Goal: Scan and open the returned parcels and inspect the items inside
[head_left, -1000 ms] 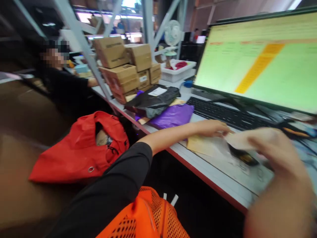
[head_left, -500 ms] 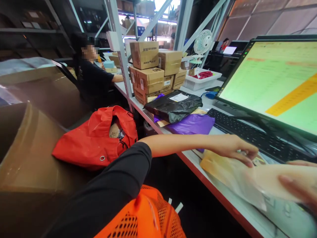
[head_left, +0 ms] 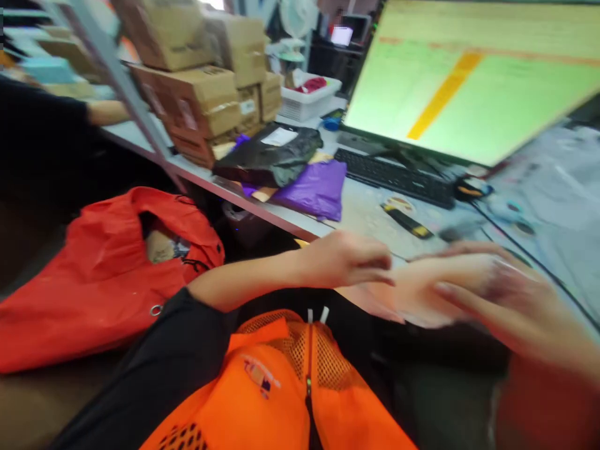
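Note:
In the head view my right hand (head_left: 525,306) is wrapped round a pale, peach-coloured item in a clear plastic bag (head_left: 422,290), held just off the table's front edge. Motion blurs the item, so its kind is unclear. My left hand (head_left: 349,257) is closed, thumb and fingers pressed together by the bag's left end; what they pinch is hidden. A bit of something yellow (head_left: 302,242) shows behind the left wrist. A black and yellow utility knife (head_left: 407,222) lies on the table beyond both hands.
A keyboard (head_left: 394,178) and monitor (head_left: 450,87) stand behind. A purple mailer (head_left: 316,190) and black parcel (head_left: 276,159) lie left of them, before stacked cartons (head_left: 206,100). A red bag (head_left: 98,269) sits at left. A cable (head_left: 539,265) crosses the right side. A co-worker's arm (head_left: 107,112) shows far left.
The view has turned right and down. Both hands have drawn back from over the table to its front edge, the bagged item coming along in my right hand. The utility knife is now uncovered.

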Tool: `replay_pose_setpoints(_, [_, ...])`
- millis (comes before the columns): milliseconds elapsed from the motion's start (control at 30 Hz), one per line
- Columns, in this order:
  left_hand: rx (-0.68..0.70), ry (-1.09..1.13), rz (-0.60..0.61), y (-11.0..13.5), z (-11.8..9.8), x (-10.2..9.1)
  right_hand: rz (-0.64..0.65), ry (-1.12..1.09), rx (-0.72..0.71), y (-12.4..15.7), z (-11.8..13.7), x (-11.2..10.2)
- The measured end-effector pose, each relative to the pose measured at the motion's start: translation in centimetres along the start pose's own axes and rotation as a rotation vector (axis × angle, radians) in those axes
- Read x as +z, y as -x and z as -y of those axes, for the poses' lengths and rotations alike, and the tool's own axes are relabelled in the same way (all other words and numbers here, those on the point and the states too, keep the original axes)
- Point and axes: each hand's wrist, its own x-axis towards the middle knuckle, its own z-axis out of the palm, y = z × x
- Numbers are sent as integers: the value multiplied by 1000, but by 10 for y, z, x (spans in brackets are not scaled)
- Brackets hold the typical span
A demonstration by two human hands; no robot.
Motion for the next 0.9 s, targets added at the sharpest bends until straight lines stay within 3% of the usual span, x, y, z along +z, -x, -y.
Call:
replay_pose_setpoints(67, [-12, 18, -51, 20, 1, 4, 150, -109, 71, 6, 22, 9])
replay_pose_setpoints(133, [-18, 44, -92, 38, 3, 11, 205, -200, 146, 12, 35, 18])
replay_pose_setpoints(300, [-46, 120, -206, 76, 4, 35, 58, -168, 150, 35, 44, 37])
replay_pose_setpoints(400, [-92, 174, -296, 97, 2, 56, 74, -96, 102, 51, 45, 54])
replay_pose_setpoints(500, [-148, 202, -395, 116, 0, 79, 218, -28, 68, 66, 46, 76])
replay_pose_setpoints(633, [-193, 188, -399, 134, -5, 101, 440, -20, 94, 83, 47, 102])
replay_pose_setpoints(700, [-256, 186, -410, 139, -7, 106, 361, -25, 149, 87, 49, 110])
replay_pose_setpoints(833, [-402, 311, -467, 143, -7, 107, -53, -62, 260, 90, 56, 122])
replay_pose_setpoints(900, [-421, 366, -440, 140, -6, 106, -159, -65, 255, 90, 61, 127])
